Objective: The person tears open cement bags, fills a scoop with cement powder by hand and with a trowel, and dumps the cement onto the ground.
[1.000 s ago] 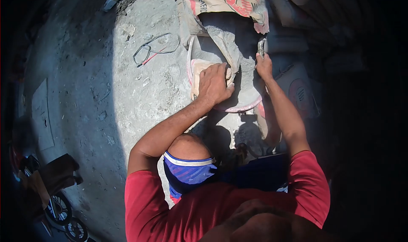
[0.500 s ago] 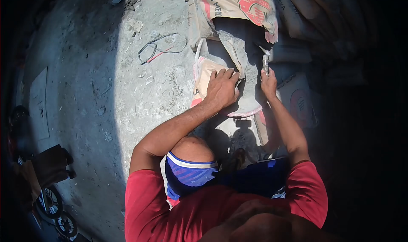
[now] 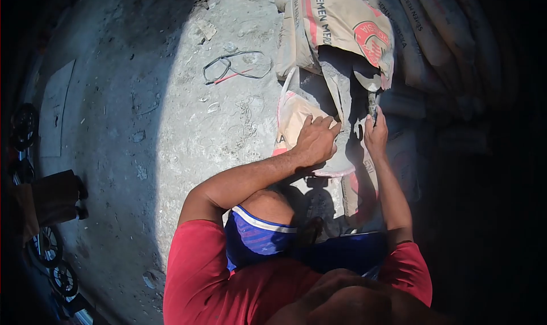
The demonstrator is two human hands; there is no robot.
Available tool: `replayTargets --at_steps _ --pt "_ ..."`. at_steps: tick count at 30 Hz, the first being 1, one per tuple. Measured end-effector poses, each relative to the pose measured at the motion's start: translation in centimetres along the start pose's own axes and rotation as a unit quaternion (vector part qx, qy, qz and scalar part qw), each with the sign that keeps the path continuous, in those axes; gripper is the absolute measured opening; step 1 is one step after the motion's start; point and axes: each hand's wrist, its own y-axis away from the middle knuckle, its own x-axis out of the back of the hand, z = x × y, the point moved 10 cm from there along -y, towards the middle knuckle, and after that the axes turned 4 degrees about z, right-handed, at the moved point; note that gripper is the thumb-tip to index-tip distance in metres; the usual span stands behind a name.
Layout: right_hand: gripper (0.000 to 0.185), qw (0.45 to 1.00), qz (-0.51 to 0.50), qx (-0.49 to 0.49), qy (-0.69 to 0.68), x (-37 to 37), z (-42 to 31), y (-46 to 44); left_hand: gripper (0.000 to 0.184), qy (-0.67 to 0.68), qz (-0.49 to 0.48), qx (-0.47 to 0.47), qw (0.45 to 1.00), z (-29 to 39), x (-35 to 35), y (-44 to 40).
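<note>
A torn cement bag (image 3: pixel 347 25) with red and black print lies ahead, its dark mouth facing me. My right hand (image 3: pixel 375 132) is closed around the handle of a trowel (image 3: pixel 372 100), whose pale curved blade is at the right side of that mouth. My left hand (image 3: pixel 317 141) has its fingers bent over the edge of a torn brown paper piece (image 3: pixel 299 117). This paper lies inside a pale, pinkish rim (image 3: pixel 336 173), perhaps of a container. Grey powder shows between my hands; part of it is in shadow.
More filled cement bags (image 3: pixel 436 37) are stacked at the right, in shade. A looped dark cord (image 3: pixel 236 63) with a red length lies on the dusty concrete floor (image 3: pixel 211 137). Wheels (image 3: pixel 48 248) and a brown box-like object (image 3: pixel 54 196) stand at the far left.
The whole view has shifted, so the scene sits lower and further right. The trowel has moved closer in under the bag's torn edge, its blade face now showing. My left hand stays on the paper.
</note>
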Motion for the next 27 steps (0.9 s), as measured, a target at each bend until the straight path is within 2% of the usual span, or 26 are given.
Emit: replayTargets --at_steps 4,6,9,11,14,16,19,20,22,23,27 --pt "0.044 0.998 -0.043 0.052 -0.015 -2.3 -6.2 -4.0 0.055 -0.010 0.005 0.001 1.000 -0.1 -0.1 0.0" --pt "0.043 0.994 -0.027 0.103 -0.023 -4.8 -7.5 -6.1 0.055 -0.009 0.005 0.000 1.000 -0.1 -0.2 0.1" --pt "0.035 0.996 0.016 0.087 0.005 -6.8 -7.9 -10.0 0.054 -0.006 -0.003 0.012 1.000 -0.2 -0.2 0.1" --pt "0.030 0.994 -0.036 -0.022 0.097 -8.7 -5.7 -11.7 0.054 -0.009 -0.004 0.008 1.000 -0.2 -0.2 0.0" --pt "0.028 0.995 0.004 -0.058 0.085 -8.7 -4.9 -11.9 0.054 -0.008 -0.007 0.007 1.000 -0.3 -0.3 0.1" --pt "0.028 0.993 -0.007 -0.086 0.076 -8.5 -4.0 -11.6 0.055 -0.009 0.000 0.010 1.000 -0.5 -0.2 0.2" --pt "0.035 0.974 -0.051 -0.198 0.096 -7.8 0.2 -10.8 0.056 -0.009 -0.005 0.013 1.000 -0.8 -0.3 0.3" --pt "0.035 0.974 -0.052 -0.199 0.099 -7.7 1.3 -10.0 0.056 -0.006 -0.006 0.013 1.000 -0.7 -0.4 0.4" --pt "0.039 0.986 0.079 -0.113 0.088 -4.9 0.3 -9.4 0.056 -0.005 -0.001 0.009 1.000 -0.6 -0.4 0.2" --pt "0.044 0.986 0.011 -0.144 0.086 -5.4 1.8 -8.6 0.056 -0.010 0.007 0.005 1.000 -0.4 -0.4 0.1" --pt "0.045 0.988 0.046 -0.144 0.038 -4.9 4.5 -4.0 0.055 -0.019 -0.004 0.009 1.000 -0.3 -0.5 -0.1"
